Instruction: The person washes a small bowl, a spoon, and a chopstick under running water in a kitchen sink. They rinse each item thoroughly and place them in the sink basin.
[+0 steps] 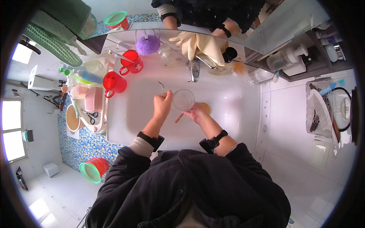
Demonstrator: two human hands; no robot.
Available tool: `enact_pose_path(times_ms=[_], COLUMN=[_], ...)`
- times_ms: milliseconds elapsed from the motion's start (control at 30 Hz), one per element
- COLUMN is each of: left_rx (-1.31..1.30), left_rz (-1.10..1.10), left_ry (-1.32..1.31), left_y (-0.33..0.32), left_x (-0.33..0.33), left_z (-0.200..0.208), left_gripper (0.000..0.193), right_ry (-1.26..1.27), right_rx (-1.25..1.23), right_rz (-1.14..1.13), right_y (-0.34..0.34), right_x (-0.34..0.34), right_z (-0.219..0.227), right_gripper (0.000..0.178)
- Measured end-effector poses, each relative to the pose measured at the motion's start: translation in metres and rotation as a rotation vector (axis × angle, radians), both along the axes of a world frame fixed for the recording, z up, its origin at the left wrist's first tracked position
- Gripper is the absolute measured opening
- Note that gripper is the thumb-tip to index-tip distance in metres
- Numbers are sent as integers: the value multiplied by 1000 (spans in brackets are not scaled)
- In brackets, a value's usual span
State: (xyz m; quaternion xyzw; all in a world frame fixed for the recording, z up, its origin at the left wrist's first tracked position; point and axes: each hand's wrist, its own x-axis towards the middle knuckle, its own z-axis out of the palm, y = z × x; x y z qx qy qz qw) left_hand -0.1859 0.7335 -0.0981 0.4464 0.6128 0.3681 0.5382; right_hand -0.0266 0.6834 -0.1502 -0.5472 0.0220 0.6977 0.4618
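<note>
Over the white sink basin (235, 95), my left hand (162, 104) is closed around a thin silvery utensil with a twisted stem (161, 86). Its curved tip points up out of the fist, and the rest is hidden. Just right of it, my right hand (197, 113) grips a clear round cup (183, 100), mouth facing up. A brown stick (178, 118) shows below the cup, and a yellowish round thing (206, 108) lies behind the right hand. Whether those two are one piece I cannot tell. The chrome faucet (194, 70) stands beyond the cup.
Two red mugs (115, 82) stand at the left rim, one with a toothbrush. A purple bath sponge (148, 45), cream rubber gloves (201, 45) and bottles (262, 76) line the back under the mirror. Scissors (91, 116) lie left, near a pink box (93, 99).
</note>
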Motion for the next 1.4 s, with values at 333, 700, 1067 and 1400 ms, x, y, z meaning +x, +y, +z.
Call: enact_pose_path(times_ms=[333, 700, 1067, 1400], left_rx=[-118, -102, -154, -66], left_rz=[-170, -167, -148, -97], left_ry=[55, 90, 125, 85], left_y=[-12, -31, -16, -25], left_x=[2, 12, -4, 9], left_z=[-23, -41, -55, -72], left_gripper=[46, 44, 39, 37], right_ry=[-1389, -229, -966, 176], right_rx=[1151, 384, 953, 66], right_rz=[960, 708, 1075, 252], right_y=[10, 47, 36, 47], right_x=[17, -7, 5, -15], right_z=[47, -46, -4, -28], right_gripper=[12, 17, 14, 14])
